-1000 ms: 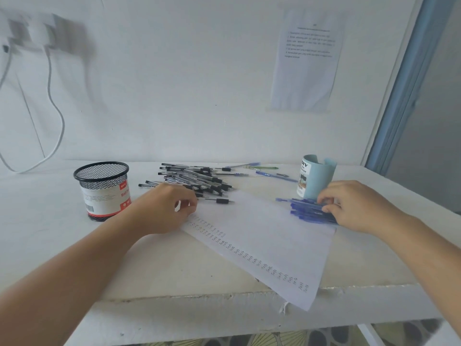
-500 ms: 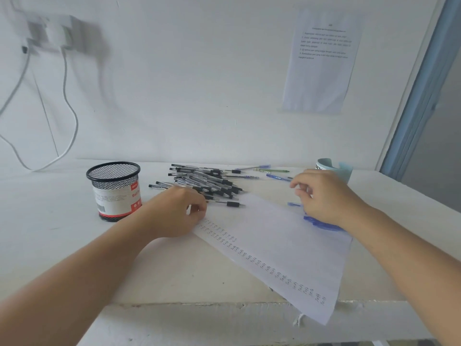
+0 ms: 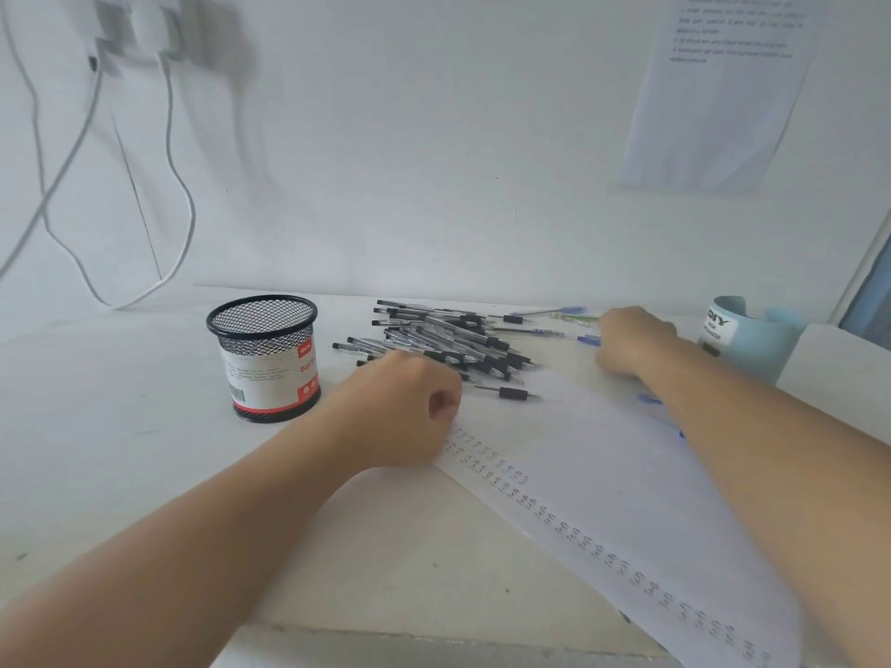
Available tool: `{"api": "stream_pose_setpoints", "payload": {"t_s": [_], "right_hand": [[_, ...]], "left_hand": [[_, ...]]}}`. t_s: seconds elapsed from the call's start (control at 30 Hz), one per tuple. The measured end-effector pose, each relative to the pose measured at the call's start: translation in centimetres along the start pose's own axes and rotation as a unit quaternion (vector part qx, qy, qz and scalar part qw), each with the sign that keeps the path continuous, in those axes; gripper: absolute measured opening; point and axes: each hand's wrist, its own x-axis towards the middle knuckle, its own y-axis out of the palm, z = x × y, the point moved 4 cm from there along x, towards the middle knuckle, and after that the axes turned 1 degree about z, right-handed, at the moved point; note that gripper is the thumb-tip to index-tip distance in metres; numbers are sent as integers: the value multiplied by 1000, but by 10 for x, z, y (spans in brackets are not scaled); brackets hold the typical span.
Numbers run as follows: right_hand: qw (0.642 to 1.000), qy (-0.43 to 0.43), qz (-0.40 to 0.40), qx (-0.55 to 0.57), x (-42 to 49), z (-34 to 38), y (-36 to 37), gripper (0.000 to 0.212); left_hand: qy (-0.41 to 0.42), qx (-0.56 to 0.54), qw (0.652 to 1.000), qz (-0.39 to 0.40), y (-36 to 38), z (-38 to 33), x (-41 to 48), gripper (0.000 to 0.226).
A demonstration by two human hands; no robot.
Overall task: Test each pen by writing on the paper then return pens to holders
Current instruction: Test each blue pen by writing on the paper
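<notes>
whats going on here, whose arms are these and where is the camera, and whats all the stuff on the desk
There is no machine here: these are a person's two bare arms, filmed by one wide-angle camera worn on their head, looking forward and down. You see the desk much as they do.

The left hand is curled at the top corner of the paper sheet, which carries rows of small pen marks. Whether it holds anything is hidden. The right hand reaches towards some loose blue and green pens near the wall. Its fingers are out of sight.

On the white table are a pile of black pens, a black mesh pen holder on the left and a light blue holder on the right. A few blue pens peek out beneath the right forearm.
</notes>
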Motion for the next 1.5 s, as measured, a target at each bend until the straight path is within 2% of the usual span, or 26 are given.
{"api": "stream_pose_setpoints", "payload": {"t_s": [0.03, 0.17, 0.23, 0.3, 0.33, 0.4, 0.43, 0.47, 0.53, 0.57, 0.67, 0.77, 0.83, 0.9, 0.97, 1.03, 1.1, 1.17, 1.23, 1.3, 1.37, 1.5], "right_hand": [[1000, -2, -19, -4, -1, 2, -3, 3], [996, -16, -91, 20, -4, 8, -12, 8], [976, -54, -173, 124, -12, 12, -26, 7], [933, -79, -214, 278, -27, 19, -47, 5], [904, -85, -198, 369, -34, 24, -57, 9], [820, -88, -104, 556, -56, 37, -73, 16], [772, -89, -56, 627, -70, 42, -80, 23], [740, -98, -23, 665, -84, 46, -86, 35], [707, -127, 15, 696, -109, 50, -94, 56], [692, -138, 34, 708, -121, 51, -97, 59], [648, -158, 104, 738, -149, 50, -101, 51], [602, -216, 173, 749, -171, 47, -100, 55], [601, -257, 173, 737, -182, 48, -96, 57], [610, -265, 168, 728, -186, 48, -90, 48], [608, -253, 217, 720, -190, 49, -81, 60], [646, -236, 279, 669, -189, 48, -67, 87], [688, -209, 294, 630, -184, 45, -50, 100], [679, -182, 309, 640, -184, 44, -36, 87], [669, -187, 323, 642, -186, 46, -26, 51], [706, -216, 284, 612, -187, 47, -19, 18], [752, -232, 216, 578, -185, 49, -15, 22], [777, -236, 140, 567, -188, 52, -16, 32]], "left_hand": [[0, 0, 1000, 1, 0, 0, 0, 13], [-8, -3, 1000, 0, -1, -1, -1, 12], [-8, -6, 1000, 2, -1, -1, -1, 13], [-13, -11, 1000, 7, -2, -2, -1, 13], [-16, -15, 1000, 10, -2, -1, -1, 13], [-22, -27, 999, 17, -3, -1, -2, 12], [-26, -34, 999, 21, -4, -1, -3, 12], [-29, -40, 998, 25, -6, -1, -4, 12], [-34, -45, 998, 33, -11, -2, -6, 10], [-35, -43, 998, 36, -13, -2, -7, 8], [-42, -42, 998, 38, -16, -2, -9, 7], [-49, -44, 997, 37, -16, -2, -10, 6], [-53, -42, 997, 36, -15, -3, -10, 6], [-58, -39, 997, 38, -15, -3, -10, 6], [-61, -39, 997, 41, -15, -2, -11, 6], [-65, -39, 996, 41, -15, -2, -11, 7], [-67, -36, 996, 39, -15, -2, -11, 9], [-66, -34, 997, 35, -15, -3, -10, 11], [-65, -34, 997, 35, -15, -3, -10, 12], [-65, -36, 997, 37, -15, -3, -10, 12], [-63, -38, 997, 35, -16, -3, -10, 12], [-55, -38, 997, 29, -16, -3, -10, 10]]}}
